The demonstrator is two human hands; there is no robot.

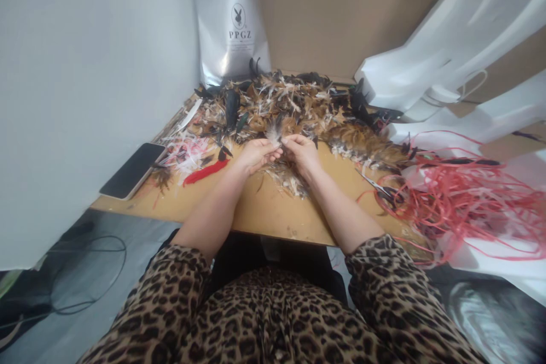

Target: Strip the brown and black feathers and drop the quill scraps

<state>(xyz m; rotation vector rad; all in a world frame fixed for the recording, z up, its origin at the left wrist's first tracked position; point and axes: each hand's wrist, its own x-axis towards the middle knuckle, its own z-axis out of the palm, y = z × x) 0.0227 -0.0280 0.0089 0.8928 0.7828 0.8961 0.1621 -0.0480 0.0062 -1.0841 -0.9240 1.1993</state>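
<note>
Over the table's middle, my left hand point(261, 154) and my right hand point(301, 153) meet with their fingertips nearly touching. Both pinch a feather point(275, 132) with a pale, fluffy base and a dark tip pointing away from me. Just behind them spreads a heap of feathers point(273, 96) in brown, white and black. Small pale feather bits point(290, 181) lie on the table under my hands. A red strip point(205, 173) rests to the left of my left hand. The exact grip of each fingertip is too small to make out.
A phone point(133, 172) lies at the table's left edge by pink and white shreds point(185, 152). Scissors point(381, 187) and a tangle of pink ribbon point(469, 205) are on the right. A silver bag point(232, 23) stands behind. A row of brown feathers point(367, 145) lies right of the heap.
</note>
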